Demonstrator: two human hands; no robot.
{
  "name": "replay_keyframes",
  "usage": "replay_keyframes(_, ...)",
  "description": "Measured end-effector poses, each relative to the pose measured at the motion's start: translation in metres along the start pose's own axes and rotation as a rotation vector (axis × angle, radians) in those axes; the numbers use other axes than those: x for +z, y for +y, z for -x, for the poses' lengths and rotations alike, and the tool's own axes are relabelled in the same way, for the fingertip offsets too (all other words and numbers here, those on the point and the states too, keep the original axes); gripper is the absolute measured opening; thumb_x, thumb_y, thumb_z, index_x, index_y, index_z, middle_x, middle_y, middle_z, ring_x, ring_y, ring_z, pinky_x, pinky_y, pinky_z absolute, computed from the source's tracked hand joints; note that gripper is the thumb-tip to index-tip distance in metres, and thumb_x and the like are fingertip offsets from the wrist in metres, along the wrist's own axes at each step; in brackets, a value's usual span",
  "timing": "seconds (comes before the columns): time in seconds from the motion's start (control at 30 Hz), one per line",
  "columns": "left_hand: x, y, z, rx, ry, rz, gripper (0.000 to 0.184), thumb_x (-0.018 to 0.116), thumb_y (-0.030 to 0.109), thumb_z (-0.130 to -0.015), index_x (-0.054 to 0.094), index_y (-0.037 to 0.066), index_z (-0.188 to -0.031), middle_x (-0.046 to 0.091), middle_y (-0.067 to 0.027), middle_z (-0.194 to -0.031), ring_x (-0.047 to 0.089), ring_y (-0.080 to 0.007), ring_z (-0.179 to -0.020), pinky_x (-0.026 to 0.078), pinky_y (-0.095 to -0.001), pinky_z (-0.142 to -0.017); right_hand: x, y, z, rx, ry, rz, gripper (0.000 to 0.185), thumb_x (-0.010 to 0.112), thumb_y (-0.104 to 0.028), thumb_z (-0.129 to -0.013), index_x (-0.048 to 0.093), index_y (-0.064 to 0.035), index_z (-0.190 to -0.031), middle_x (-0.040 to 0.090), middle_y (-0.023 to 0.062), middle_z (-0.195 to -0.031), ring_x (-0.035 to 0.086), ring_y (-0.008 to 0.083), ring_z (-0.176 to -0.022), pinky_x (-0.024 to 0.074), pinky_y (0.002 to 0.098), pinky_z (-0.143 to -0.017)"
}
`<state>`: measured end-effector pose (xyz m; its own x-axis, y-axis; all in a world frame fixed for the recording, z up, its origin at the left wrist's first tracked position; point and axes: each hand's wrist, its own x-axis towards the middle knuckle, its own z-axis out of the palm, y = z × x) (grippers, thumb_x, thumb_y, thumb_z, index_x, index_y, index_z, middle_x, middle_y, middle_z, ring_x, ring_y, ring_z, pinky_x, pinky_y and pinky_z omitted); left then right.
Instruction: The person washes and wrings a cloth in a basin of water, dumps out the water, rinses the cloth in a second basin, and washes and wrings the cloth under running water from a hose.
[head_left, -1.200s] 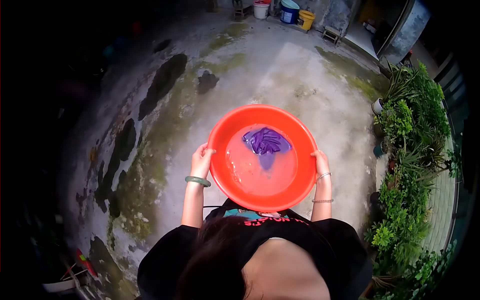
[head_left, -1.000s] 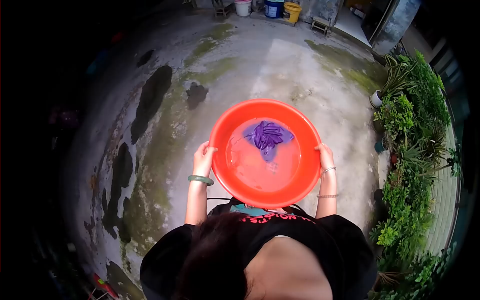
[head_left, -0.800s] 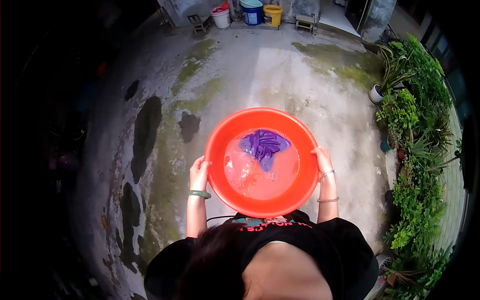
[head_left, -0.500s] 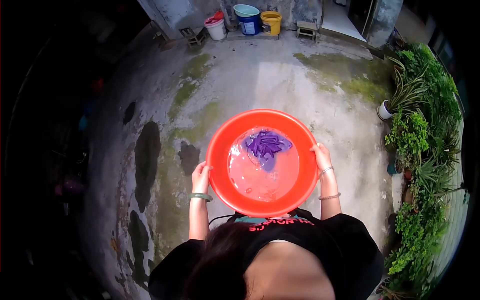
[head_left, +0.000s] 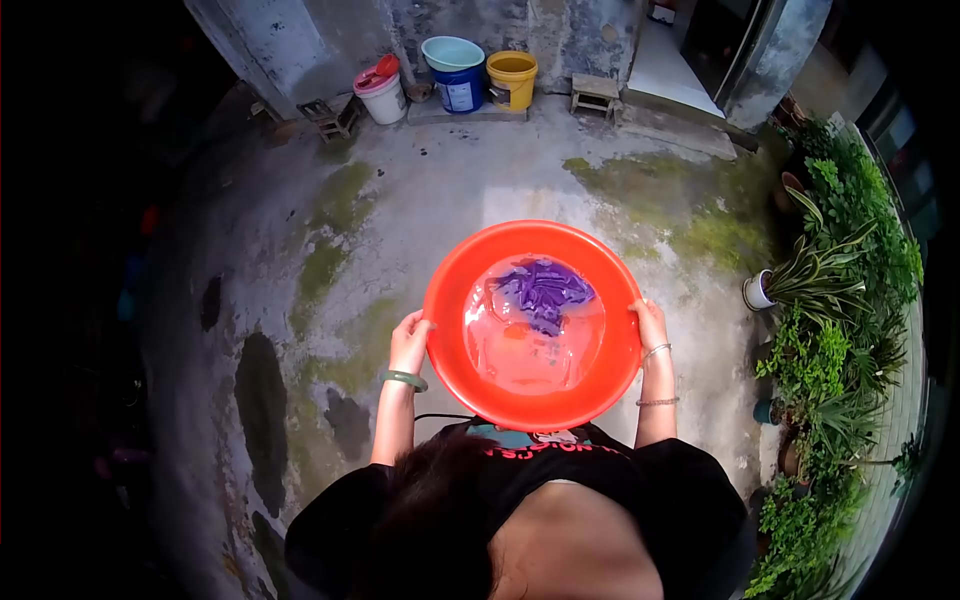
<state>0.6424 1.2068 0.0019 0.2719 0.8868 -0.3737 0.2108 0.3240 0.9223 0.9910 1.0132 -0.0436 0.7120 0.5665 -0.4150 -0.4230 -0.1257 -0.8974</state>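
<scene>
A round red plastic basin [head_left: 455,355] is held up in front of my body, between both hands. My left hand [head_left: 409,340] is closed on its left rim, and a green bangle [head_left: 404,380] circles that wrist. On the opposite rim my right hand [head_left: 649,325] grips, with a thin bracelet and a beaded one behind it. Shallow water [head_left: 520,365] lies in the basin. A crumpled purple cloth [head_left: 545,288] rests in it toward the far side. The fingers under the rim are hidden.
Against the far wall stand a white bucket [head_left: 383,100], a blue bucket [head_left: 459,90] topped by a pale green basin [head_left: 453,54], a yellow bucket [head_left: 512,82] and a small wooden stool [head_left: 595,95]. Potted plants [head_left: 815,285] line the right side. Mossy patches mark the concrete floor [head_left: 430,190].
The buckets, stool and doorway appear lower and nearer in view. The basin sits slightly further right, still in both hands. The water and purple cloth have shifted a little inside it.
</scene>
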Motion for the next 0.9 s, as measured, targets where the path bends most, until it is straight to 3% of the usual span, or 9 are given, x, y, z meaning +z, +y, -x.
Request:
replay_keyframes(0.37,0.122,0.153,-0.337,0.022,0.1,-0.091,0.035,0.055,0.012,-0.08,0.056,-0.005,-0.111,0.064,-0.0085,-0.094,0.059,-0.0126,-0.083,0.046,-0.0243,-0.074,0.124,-0.109,-0.363,0.037,-0.043,-0.091,0.005,0.054,-0.011,-0.078,0.054,-0.0063,-0.076,0.058,0.0021,-0.072,0.054,0.0103,-0.064,0.0442,0.0244,-0.06)
replay_keyframes(0.5,0.152,0.197,-0.44,0.014,0.082,-0.063,0.036,0.057,0.011,-0.079,0.056,-0.005,-0.111,0.065,-0.0064,-0.087,0.059,-0.0106,-0.076,0.047,-0.0233,-0.069,0.161,-0.148,-0.484,-0.04,-0.048,0.029,0.006,0.053,-0.011,-0.078,0.054,-0.0063,-0.074,0.058,0.0017,-0.07,0.052,0.0093,-0.061,0.0426,0.0242,-0.057)
replay_keyframes(0.7,0.187,0.234,-0.634,0.183,0.056,-0.195,0.042,0.06,0.013,-0.076,0.054,-0.006,-0.113,0.065,-0.0067,-0.079,0.06,-0.0107,-0.07,0.047,-0.0235,-0.067,0.244,-0.196,-0.624,-0.041,0.022,0.027,0.008,0.053,-0.01,-0.079,0.054,-0.0059,-0.073,0.057,0.001,-0.069,0.051,0.0091,-0.061,0.0416,0.0226,-0.058)
replay_keyframes(0.77,0.199,0.259,-0.709,0.189,0.053,-0.249,0.043,0.061,0.015,-0.075,0.055,-0.005,-0.112,0.065,-0.0067,-0.078,0.061,-0.0115,-0.069,0.048,-0.0243,-0.066,0.267,-0.183,-0.699,-0.129,0.084,0.009,0.007,0.054,-0.009,-0.079,0.054,-0.0064,-0.073,0.058,0.0006,-0.068,0.051,0.0084,-0.062,0.0416,0.022,-0.058)
replay_keyframes(0.9,0.21,0.3,-0.798,0.141,0.025,-0.22,0.044,0.062,0.021,-0.074,0.057,-0.001,-0.112,0.066,-0.0061,-0.079,0.061,-0.0129,-0.068,0.048,-0.0275,-0.065,0.309,-0.219,-0.776,-0.045,0.067,0.006,0.007,0.055,-0.011,-0.08,0.055,-0.0054,-0.075,0.058,0.0005,-0.071,0.05,0.0076,-0.062,0.0417,0.0222,-0.059)
